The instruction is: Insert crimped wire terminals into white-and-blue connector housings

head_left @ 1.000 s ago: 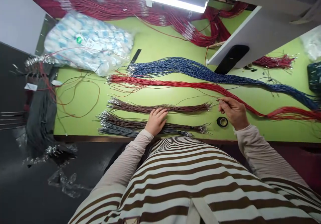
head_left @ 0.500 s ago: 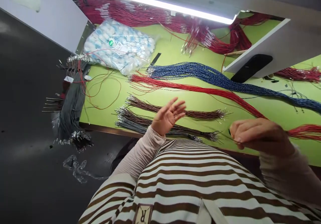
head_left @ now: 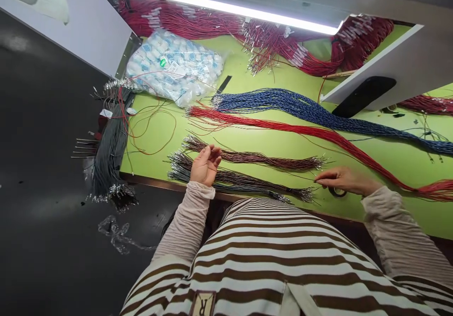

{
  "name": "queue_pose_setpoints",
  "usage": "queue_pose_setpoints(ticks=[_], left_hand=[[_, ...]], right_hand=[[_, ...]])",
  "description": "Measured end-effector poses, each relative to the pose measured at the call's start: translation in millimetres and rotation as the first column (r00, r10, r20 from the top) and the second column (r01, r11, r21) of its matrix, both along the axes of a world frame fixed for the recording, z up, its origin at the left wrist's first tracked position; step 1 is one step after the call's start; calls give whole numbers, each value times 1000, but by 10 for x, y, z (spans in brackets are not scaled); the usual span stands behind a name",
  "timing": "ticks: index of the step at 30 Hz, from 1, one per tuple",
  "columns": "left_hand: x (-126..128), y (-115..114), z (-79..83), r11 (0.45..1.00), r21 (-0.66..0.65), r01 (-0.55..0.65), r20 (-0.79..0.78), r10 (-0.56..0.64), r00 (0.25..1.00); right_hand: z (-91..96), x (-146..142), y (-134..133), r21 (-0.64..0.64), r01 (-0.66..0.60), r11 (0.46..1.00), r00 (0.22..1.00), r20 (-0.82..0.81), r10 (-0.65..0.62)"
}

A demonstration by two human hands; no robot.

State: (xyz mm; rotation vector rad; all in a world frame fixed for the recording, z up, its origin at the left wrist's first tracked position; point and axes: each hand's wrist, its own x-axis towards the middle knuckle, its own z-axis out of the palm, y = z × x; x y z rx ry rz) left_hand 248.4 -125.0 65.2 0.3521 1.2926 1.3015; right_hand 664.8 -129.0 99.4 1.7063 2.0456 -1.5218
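My right hand [head_left: 345, 181] pinches the end of a thin dark wire [head_left: 300, 178] between thumb and fingers, by the right ends of the brown bundles. Under its palm sits a black ring-shaped roll [head_left: 337, 192], partly covered. Palm up, my left hand [head_left: 207, 165] hovers over the left part of the brown wire bundle [head_left: 269, 160], its fingers loosely curled and a little apart, with nothing visible in them. Closer to me lie a second brown bundle [head_left: 247, 179] and a grey wire bundle [head_left: 230, 188], with silvery terminals at their ends.
Red wires [head_left: 283, 126] and blue wires [head_left: 283, 101] stretch across the green table [head_left: 155, 165]. Behind them lies a clear bag of white-and-blue pieces [head_left: 173, 65]. Grey cables [head_left: 109, 150] hang over the left edge. A white panel [head_left: 385, 65] slants at the right under a lamp.
My left hand has moved left and its spread fingers have curled. My right hand has shifted slightly left, extending its pinching fingers, and the black roll now shows beneath it. The view has shifted slightly.
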Motion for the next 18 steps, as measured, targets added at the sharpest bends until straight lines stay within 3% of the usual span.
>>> queue_pose_setpoints(ticks=[3, 7, 10, 14, 18], left_hand=[[-74, 13, -229, 978, -186, 91, -189, -127, 974], [-138, 34, -442, 934, -314, 167, -307, -266, 914], [-201, 65, -517, 900, -382, 209, -423, -371, 826], [-333, 131, -505, 806, -501, 315, -548, -577, 605], [-408, 256, -387, 726, -560, 400, -682, -678, 275]], right_hand=[[-159, 34, 31, -73, -50, 996, 998, 42, 54], [-387, -7, 20, -6, -153, 988, 983, 105, 153], [-513, -102, -10, 83, -220, 972, 965, 167, 204], [-568, -207, -53, 195, -342, 919, 906, 328, 267], [-538, -275, -72, 372, -430, 823, 836, 509, 207]])
